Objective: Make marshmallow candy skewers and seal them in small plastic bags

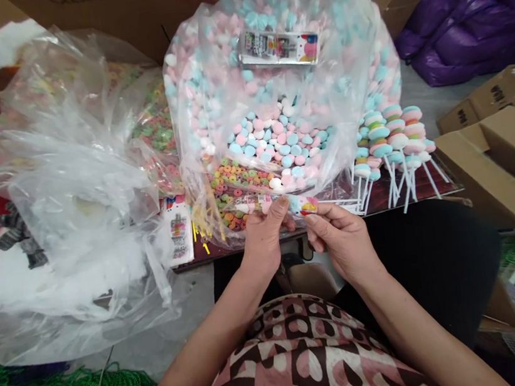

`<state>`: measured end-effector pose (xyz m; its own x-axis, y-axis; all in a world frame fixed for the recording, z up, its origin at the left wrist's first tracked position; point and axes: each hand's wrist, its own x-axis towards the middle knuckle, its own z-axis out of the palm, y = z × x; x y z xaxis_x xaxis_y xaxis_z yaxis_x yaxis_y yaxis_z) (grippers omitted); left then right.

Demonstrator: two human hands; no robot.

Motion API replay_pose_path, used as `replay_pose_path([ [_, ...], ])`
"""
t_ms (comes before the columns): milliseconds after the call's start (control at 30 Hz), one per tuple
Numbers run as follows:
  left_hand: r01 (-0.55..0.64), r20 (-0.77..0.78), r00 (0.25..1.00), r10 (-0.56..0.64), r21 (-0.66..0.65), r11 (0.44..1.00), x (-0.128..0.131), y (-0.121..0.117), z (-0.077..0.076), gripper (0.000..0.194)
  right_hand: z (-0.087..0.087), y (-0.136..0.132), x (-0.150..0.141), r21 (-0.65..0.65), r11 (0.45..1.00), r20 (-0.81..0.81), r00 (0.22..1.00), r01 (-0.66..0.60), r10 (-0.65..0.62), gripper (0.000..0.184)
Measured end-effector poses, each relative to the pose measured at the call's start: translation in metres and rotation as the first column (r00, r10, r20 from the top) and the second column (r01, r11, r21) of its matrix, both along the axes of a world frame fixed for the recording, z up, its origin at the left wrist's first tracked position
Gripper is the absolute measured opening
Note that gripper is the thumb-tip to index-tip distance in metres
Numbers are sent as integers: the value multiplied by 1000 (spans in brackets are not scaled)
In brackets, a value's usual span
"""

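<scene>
Between my hands, just in front of the table edge, is a small printed plastic wrapper (304, 204) with white, blue, red and yellow on it. My left hand (265, 233) pinches its left end, thumb on top. The right end is held between the thumb and fingers of my right hand (341, 232). Whether anything lies inside the wrapper, I cannot tell. Right behind the hands is a large clear bag (345, 67) full of pink, blue and white round candies (280, 133). Small coloured ring candies (239, 176) lie at its lower left.
A stack of printed wrappers (279, 48) rests on the bag, another pile (180, 232) to its left. Candy stacks on white sticks (394, 134) lie at the right. Clear plastic bags (88, 171) fill the left. Cardboard boxes (496, 168) and purple sacks (475, 12) stand right.
</scene>
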<state>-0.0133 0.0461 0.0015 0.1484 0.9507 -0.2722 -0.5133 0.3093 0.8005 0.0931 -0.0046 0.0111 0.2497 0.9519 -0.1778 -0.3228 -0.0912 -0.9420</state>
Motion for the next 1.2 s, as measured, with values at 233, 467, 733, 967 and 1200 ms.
replay_pose_path([
  [233,-49,181,982,52,-18,999,3,0,7,29,2,0,1,-75,991,-193,976,-113,97,23],
  [467,2,207,978,12,-66,998,6,-2,8,27,-3,-6,0,-9,997,-38,996,-83,82,21],
  [733,21,233,972,13,-143,989,5,2,8,30,-14,-11,13,232,969,740,661,-78,-124,13],
  [967,169,380,914,-139,-48,984,-1,0,11,25,-15,-11,12,188,980,526,849,-67,-43,17],
  [1200,118,337,938,-78,-98,988,2,-4,9,26,-19,-16,13,135,989,617,786,-65,-33,15],
])
